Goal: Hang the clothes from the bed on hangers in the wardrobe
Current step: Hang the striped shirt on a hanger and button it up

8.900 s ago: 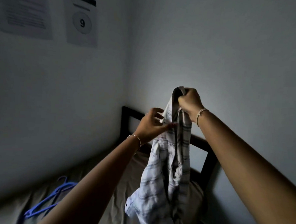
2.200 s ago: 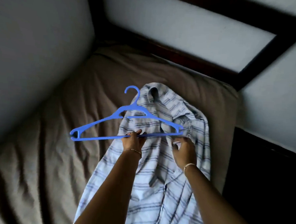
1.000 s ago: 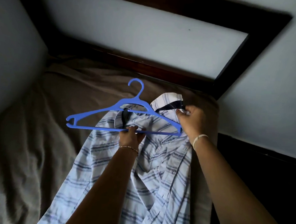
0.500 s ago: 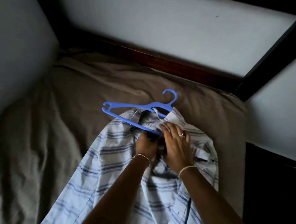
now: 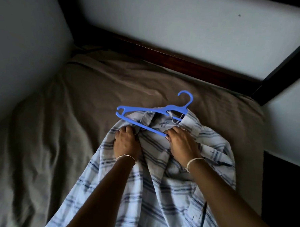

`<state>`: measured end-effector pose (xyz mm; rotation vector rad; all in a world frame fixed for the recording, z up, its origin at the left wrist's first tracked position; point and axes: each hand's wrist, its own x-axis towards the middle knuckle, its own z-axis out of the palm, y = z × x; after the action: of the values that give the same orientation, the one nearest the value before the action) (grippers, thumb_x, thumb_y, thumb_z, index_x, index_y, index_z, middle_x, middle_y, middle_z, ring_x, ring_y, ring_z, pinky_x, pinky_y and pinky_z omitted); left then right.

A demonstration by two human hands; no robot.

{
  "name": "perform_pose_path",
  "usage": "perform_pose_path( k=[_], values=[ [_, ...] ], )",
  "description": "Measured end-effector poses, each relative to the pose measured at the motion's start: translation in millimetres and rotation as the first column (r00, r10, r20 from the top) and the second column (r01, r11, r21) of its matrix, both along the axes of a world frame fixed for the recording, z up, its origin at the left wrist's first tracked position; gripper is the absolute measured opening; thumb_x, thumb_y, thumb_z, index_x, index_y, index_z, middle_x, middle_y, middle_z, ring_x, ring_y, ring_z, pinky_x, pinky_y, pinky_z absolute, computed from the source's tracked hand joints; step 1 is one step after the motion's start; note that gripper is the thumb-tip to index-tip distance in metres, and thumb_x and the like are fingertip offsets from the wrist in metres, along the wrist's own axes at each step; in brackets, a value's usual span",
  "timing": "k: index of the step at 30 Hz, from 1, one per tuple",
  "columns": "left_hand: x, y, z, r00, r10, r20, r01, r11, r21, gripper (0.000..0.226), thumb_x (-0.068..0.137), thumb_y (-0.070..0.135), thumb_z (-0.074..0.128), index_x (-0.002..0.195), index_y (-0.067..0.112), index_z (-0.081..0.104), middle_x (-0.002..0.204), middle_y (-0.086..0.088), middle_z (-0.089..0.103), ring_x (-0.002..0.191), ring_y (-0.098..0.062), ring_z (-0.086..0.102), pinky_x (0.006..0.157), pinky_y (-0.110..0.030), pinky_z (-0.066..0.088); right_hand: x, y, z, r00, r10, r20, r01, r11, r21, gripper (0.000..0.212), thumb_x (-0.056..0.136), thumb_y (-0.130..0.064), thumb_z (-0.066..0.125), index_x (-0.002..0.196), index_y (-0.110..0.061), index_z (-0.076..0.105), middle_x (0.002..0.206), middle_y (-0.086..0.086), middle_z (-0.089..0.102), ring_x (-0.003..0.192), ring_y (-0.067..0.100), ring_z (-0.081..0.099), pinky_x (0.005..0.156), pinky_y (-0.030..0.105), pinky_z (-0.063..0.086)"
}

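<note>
Curling tight, the left hand (image 5: 127, 143) is clamped on a shoulder of the striped shirt (image 5: 141, 191); the blue hanger (image 5: 174, 108), half tucked into the collar, seems gripped by the right hand (image 5: 183, 145) at its lower bar; both are laid on the brown bed (image 5: 75, 108)

Nothing legible found: no text, label, brand, number or sign can be read. Surfaces inspected: shirt (image 5: 153, 168) under the left hand (image 5: 126, 143) and right hand (image 5: 182, 147), hanger (image 5: 174, 108) just beyond the fingers, sheet (image 5: 71, 117) left of both hands, wall (image 5: 168, 26) beyond them. Lighting dim; any fine print cannot be made out.
</note>
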<state>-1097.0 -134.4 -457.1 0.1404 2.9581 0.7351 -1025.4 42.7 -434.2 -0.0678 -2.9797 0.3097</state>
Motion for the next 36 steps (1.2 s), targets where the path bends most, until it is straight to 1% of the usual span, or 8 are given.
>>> perform_pose_path(
  k=[4,11,14,17,21,25,30,36],
  values=[
    [-7,-8,12,0.972,0.218,0.089,-0.235,0.917,0.322,0.02,0.092,0.01,0.05,0.108,0.001,0.056,0.111,-0.024,0.063,0.108,-0.041,0.055,0.087,-0.041,0.041,16,-2,8,0.994,0.012,-0.106,-0.012,1.0,0.003,0.027,0.093,-0.02,0.035,0.093,-0.012,0.061,0.088,0.007,0.06,0.083,0.028,0.058,0.068,0.039,0.049],
    [-49,-48,58,0.913,0.223,0.342,-0.4,0.658,0.638,0.01,0.093,0.007,0.052,0.096,0.006,0.061,0.081,-0.016,0.061,0.061,-0.025,0.059,0.066,-0.038,0.058,42,-9,21,0.989,0.021,-0.149,-0.004,0.993,0.115,0.026,0.074,-0.002,0.076,0.093,-0.014,0.063,0.077,0.004,0.063,0.061,0.022,0.064,0.05,0.03,0.051],
    [-45,-41,72,0.892,0.012,0.452,-0.33,0.7,0.633,0.014,0.094,0.002,0.048,0.088,0.008,0.059,0.073,-0.012,0.063,0.048,-0.016,0.06,0.046,-0.022,0.052,49,-13,31,0.976,-0.016,-0.217,0.048,0.988,0.144,0.013,0.088,-0.01,0.054,0.095,-0.011,0.065,0.067,0.005,0.062,0.052,0.021,0.062,0.041,0.027,0.048],
    [-21,-23,71,0.89,-0.152,0.431,-0.188,0.738,0.648,0.014,0.092,0.006,0.056,0.08,0.011,0.061,0.059,0.004,0.067,0.057,-0.015,0.061,0.053,-0.019,0.05,54,-14,36,0.965,-0.042,-0.259,0.08,0.987,0.139,0.027,0.092,-0.015,0.04,0.094,-0.009,0.066,0.062,0.005,0.061,0.05,0.02,0.061,0.04,0.026,0.047],
    [-3,0,36,0.955,-0.248,0.165,0.202,0.946,0.255,0.028,0.078,0.022,0.074,0.105,0.012,0.072,0.112,-0.015,0.065,0.114,-0.028,0.053,0.09,-0.027,0.035,55,-9,36,0.966,-0.068,-0.251,0.1,0.988,0.118,0.019,0.077,-0.004,0.07,0.095,-0.008,0.066,0.064,0.005,0.064,0.051,0.02,0.063,0.041,0.025,0.044],
    [-3,8,22,0.963,-0.19,0.19,0.177,0.981,0.084,0.057,0.08,0.028,0.073,0.134,0.021,0.054,0.154,-0.023,0.016,0.144,-0.035,0.01,0.113,-0.03,0.01,56,-8,28,0.956,-0.071,-0.283,0.094,0.993,0.066,0.02,0.09,-0.012,0.048,0.101,-0.009,0.064,0.07,0.006,0.067,0.057,0.021,0.065,0.044,0.027,0.049],
    [-23,-9,20,0.935,-0.261,0.24,0.26,0.965,0.037,0.044,0.081,0.034,0.065,0.119,0.011,0.064,0.131,-0.016,0.056,0.128,-0.033,0.044,0.105,-0.034,0.032,64,-7,16,0.961,-0.123,-0.249,0.126,0.992,-0.003,0.023,0.088,-0.007,0.056,0.111,-0.012,0.06,0.082,0.008,0.068,0.067,0.024,0.068,0.055,0.03,0.054],
    [-39,-34,62,0.999,0.035,0.016,-0.038,0.968,0.249,0.031,0.075,0.021,0.057,0.093,0.0,0.07,0.091,-0.026,0.069,0.092,-0.042,0.064,0.068,-0.035,0.039,73,-16,17,0.945,-0.09,-0.316,0.124,0.988,0.09,0.025,0.093,-0.013,0.036,0.109,-0.013,0.056,0.08,0.005,0.063,0.065,0.022,0.063,0.054,0.032,0.055]
  ],
)
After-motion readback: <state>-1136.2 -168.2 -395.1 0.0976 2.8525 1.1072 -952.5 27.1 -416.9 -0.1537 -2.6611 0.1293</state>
